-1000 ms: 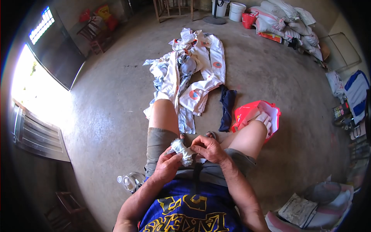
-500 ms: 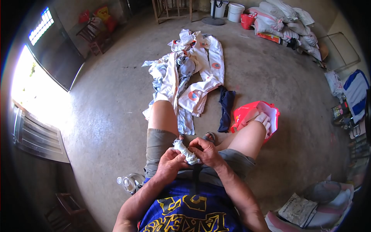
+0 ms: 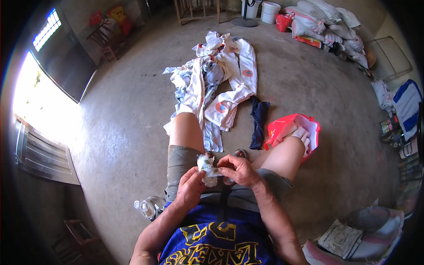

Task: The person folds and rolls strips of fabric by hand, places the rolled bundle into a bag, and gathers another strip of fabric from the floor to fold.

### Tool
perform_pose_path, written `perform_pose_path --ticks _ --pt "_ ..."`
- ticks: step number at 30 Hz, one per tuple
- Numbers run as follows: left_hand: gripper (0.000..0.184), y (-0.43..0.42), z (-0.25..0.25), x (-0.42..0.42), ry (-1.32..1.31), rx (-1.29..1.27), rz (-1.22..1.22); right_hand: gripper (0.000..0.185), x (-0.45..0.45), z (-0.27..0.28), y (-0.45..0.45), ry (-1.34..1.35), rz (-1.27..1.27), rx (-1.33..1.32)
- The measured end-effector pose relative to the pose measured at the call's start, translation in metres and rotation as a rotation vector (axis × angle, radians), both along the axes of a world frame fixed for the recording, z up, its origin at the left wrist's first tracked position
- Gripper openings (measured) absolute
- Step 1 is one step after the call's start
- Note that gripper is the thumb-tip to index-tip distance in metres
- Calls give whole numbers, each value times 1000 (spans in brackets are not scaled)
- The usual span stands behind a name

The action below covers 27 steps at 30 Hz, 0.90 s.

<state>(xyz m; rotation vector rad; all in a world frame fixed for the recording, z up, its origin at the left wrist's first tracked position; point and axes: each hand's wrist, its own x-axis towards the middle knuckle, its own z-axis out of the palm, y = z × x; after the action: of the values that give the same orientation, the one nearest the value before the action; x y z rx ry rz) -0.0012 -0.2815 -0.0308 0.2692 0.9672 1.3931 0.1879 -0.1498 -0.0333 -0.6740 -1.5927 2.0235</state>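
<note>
A small white cloth bundle with faint greenish marks and ruffled ends is held above my lap, between my knees. My left hand grips its left side, thumb on top. From the right, my right hand pinches a strip or flap of the same cloth, which stretches sideways between the two hands. The exact kind of cloth item cannot be made out. On the floor beyond my knees lies a heap of white garments with orange round prints. A dark navy cloth lies at its right.
By my right knee stands a red bag holding pinkish cloth. A clear plastic container is at my left hip. White sacks and a white bucket line the far wall. Bags lie at lower right, and a wooden chair stands far left.
The tightly rolled white bundle has turned more upright and partly opened out, showing greenish marks. My right hand has drawn a flap of it to the right.
</note>
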Motion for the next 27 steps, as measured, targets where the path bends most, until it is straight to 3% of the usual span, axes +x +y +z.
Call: perform_pose_path --ticks 5,8,17,20,21,24,27 --pt "27 0 1 -1 -64 32 7 15 20 7 17 -173 241 81" --pt "27 -2 -1 0 -70 49 -52 15 25 8 18 -254 248 206" --pt "28 0 7 0 -173 96 -98 13 17 -7 6 42 -53 158" --pt "29 1 14 5 -192 137 -94 14 13 -13 7 27 -50 262" --pt "30 0 12 5 -188 157 -92 14 14 -15 9 -104 -3 165" --pt "37 -1 3 3 -202 192 -99 14 5 -21 6 -37 -2 256" --pt "40 -2 -4 5 -233 202 -115 15 0 -19 -3 -71 4 181"
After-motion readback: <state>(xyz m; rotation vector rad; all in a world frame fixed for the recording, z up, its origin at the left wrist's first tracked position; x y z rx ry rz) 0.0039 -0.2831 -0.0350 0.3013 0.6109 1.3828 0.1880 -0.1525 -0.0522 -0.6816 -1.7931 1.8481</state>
